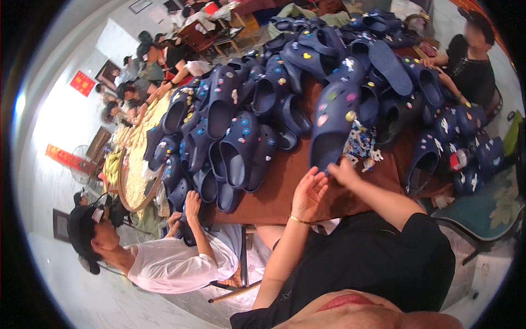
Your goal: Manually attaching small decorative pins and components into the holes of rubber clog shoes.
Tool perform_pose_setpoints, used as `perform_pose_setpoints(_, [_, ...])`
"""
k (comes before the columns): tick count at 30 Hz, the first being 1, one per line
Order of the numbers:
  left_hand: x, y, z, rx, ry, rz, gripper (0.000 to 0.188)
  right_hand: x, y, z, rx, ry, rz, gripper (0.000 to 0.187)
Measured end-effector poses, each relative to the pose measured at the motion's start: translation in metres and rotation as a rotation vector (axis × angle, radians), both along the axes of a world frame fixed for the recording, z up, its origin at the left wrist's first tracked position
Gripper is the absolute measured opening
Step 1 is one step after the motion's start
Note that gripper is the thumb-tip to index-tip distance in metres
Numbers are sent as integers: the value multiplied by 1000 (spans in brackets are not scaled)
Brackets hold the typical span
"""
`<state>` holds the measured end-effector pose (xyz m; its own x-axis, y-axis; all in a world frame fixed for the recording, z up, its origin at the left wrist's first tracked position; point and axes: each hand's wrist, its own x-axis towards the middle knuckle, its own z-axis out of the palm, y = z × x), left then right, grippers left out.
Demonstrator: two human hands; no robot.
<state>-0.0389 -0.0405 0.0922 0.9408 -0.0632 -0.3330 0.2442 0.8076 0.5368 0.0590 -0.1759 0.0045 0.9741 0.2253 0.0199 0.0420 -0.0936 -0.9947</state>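
A navy foam clog (331, 131) with colourful charms on its upper leans on the heap, its heel end toward me. My right hand (345, 172) is at its heel rim, fingers closed there in what looks like a pinch on the edge. Just left of it, my left hand (310, 194) is raised with fingers stretched out, close to the heel and holding nothing visible. A pile of small blue, white and yellow charms (359, 141) lies to the right of the clog, on the brown table cover (290, 189).
Many decorated navy clogs (238, 151) heap across the table. More clogs (460, 142) stand at the right. On my left, a person in a white shirt (175, 263) handles a dark clog; another (471, 60) sits far right. A round tray (139, 164) holds pale pieces.
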Motion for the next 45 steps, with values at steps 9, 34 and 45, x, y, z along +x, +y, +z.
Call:
perform_pose_setpoints(9, [-17,4,-22,63,51,-142,30,165,-75,115,382,27,-410,43])
perform_pose_setpoints(34, [135,230,110,1075,2,349,29,-36,28,-36,-372,-613,216,8])
perform_pose_setpoints(45, [249,215,88,1124,-185,393,54,-36,27,-31,-386,-571,204,7])
